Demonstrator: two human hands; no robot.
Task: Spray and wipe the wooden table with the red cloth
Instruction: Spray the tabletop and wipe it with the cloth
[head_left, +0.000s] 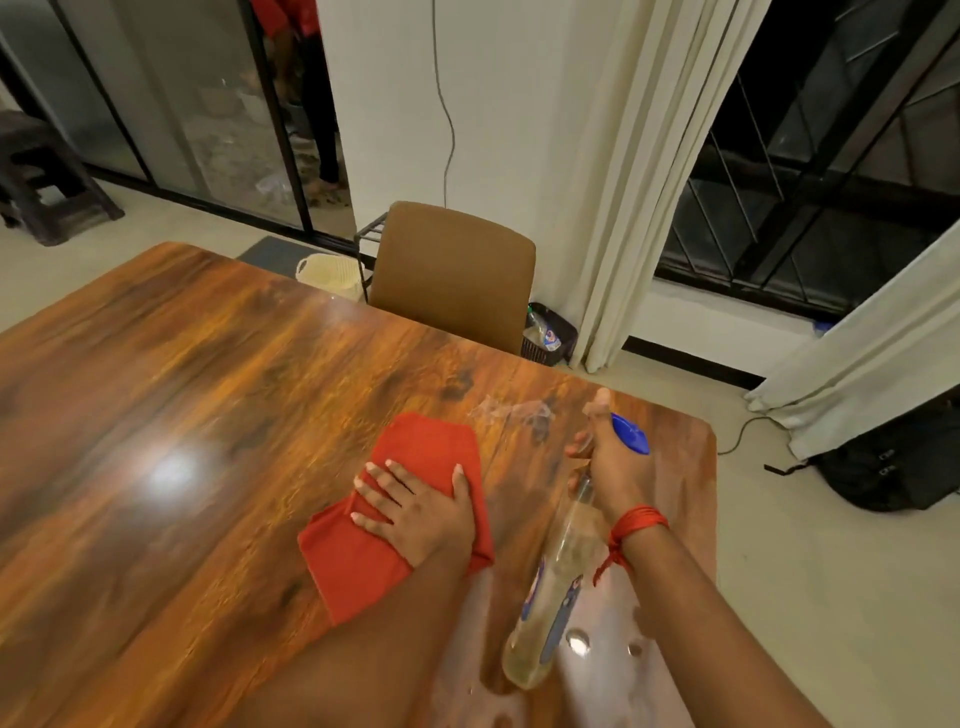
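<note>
- Two hands work over the wooden bench (182, 389), which we see from above at its near right corner.
- Our left hand (415, 512) lies flat, fingers spread, pressing on the red cloth (374, 551); this grip is open and nothing is clasped.
- The cloth rests on the bench, right of centre.
- Our right hand (615, 465) is wrapped around the neck of the spray bottle (558, 587), its blue nozzle (631, 434) pointing away from us.
- The clear bottle is tilted, lifted above the bench.
- A wet patch (514, 410) glistens just beyond the cloth.
- A brown chair (452, 275) stands at the far edge.
</note>
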